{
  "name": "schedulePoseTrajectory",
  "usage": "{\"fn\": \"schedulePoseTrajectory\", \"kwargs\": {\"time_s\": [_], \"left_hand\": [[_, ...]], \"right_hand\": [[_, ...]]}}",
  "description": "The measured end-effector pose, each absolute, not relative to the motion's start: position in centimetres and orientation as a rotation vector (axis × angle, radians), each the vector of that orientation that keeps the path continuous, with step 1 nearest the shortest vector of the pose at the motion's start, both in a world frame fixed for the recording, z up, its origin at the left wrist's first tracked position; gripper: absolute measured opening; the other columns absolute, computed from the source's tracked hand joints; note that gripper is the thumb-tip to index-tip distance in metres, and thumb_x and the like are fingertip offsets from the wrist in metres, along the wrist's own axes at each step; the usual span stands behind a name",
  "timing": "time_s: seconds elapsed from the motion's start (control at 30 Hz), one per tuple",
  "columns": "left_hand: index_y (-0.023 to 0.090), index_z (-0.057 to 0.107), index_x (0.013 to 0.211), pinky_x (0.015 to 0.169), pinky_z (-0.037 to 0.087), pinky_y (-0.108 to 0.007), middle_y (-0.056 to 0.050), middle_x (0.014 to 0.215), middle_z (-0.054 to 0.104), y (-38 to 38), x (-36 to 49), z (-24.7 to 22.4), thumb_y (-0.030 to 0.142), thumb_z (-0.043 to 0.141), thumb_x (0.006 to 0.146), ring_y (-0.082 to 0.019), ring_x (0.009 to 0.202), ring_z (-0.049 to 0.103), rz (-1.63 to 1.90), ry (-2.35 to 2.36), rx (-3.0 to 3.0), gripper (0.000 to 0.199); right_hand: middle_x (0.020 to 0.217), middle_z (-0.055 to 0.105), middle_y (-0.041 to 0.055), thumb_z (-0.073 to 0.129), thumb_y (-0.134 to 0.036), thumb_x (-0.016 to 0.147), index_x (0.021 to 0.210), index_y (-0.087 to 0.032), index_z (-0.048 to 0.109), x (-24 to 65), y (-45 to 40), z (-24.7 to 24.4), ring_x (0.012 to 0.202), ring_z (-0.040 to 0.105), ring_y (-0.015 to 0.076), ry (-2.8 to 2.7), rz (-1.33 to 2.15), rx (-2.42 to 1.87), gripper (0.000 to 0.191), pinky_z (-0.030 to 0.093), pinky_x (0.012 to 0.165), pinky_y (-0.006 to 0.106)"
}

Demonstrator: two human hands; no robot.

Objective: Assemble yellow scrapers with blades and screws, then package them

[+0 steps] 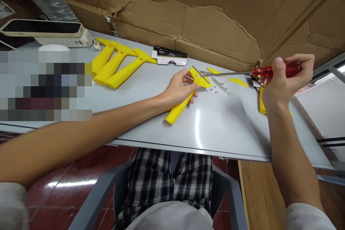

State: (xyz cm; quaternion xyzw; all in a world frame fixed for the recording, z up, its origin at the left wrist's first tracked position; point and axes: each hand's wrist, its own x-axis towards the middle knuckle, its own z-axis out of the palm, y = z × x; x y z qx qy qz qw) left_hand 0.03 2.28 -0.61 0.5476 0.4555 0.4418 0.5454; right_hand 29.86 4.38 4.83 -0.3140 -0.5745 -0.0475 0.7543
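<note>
My left hand is closed around a yellow plastic scraper, whose handle points toward the table's front edge. In my right hand is a screwdriver with a clear red handle. Its long shaft runs left, and the tip meets the scraper's head near a screw hole. A metal blade edge shows along that head. Just right of it lie a loose metal blade, several small screws and yellow plastic pieces.
Several yellow scrapers lie at the left, beside a black-and-white box. Another yellow handle is partly hidden behind my right wrist. A phone rests at the back left. Cardboard stands along the table's rear edge.
</note>
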Motion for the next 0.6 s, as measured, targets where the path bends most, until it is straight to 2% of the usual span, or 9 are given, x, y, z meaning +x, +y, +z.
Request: {"fn": "schedulePoseTrajectory", "kwargs": {"time_s": [0.17,0.3,0.43,0.6], "left_hand": [[0.019,0.058,0.104,0.043,0.058,-0.028,-0.012,0.125,0.071,2.15,0.05,-0.55,0.011,0.071,0.094,-0.013,0.062,0.074,1.045,1.087,1.308,0.019],[0.019,0.057,0.105,0.044,0.057,-0.027,-0.013,0.127,0.070,2.14,0.06,-0.59,0.011,0.073,0.092,-0.013,0.062,0.073,1.036,1.099,1.309,0.022],[0.020,0.055,0.104,0.044,0.056,-0.026,-0.012,0.128,0.069,2.19,0.03,-0.66,0.011,0.075,0.091,-0.012,0.062,0.072,1.035,1.089,1.307,0.026],[0.021,0.053,0.101,0.043,0.055,-0.026,-0.011,0.126,0.068,2.22,0.04,-0.73,0.011,0.074,0.091,-0.011,0.061,0.070,1.042,1.093,1.297,0.025]], "right_hand": [[0.084,0.046,-0.0064,0.086,-0.042,0.083,0.086,-0.022,0.054,29.32,4.00,4.56,0.049,0.051,0.0034,-1.283,-0.043,-0.694,0.038,0.043,0.035,0.018],[0.081,0.046,-0.0069,0.086,-0.041,0.086,0.087,-0.023,0.053,29.31,3.89,4.38,0.051,0.053,0.0054,-1.306,-0.016,-0.719,0.038,0.043,0.035,0.019],[0.082,0.048,-0.0052,0.087,-0.050,0.087,0.086,-0.022,0.055,29.21,4.01,4.40,0.056,0.056,0.0063,-1.330,-0.106,-0.728,0.042,0.042,0.037,0.017],[0.090,0.062,-0.0015,0.090,-0.061,0.077,0.098,-0.027,0.065,29.13,4.24,4.79,0.055,0.052,0.0076,-1.448,-0.023,-0.494,0.047,0.040,0.035,0.018]]}}
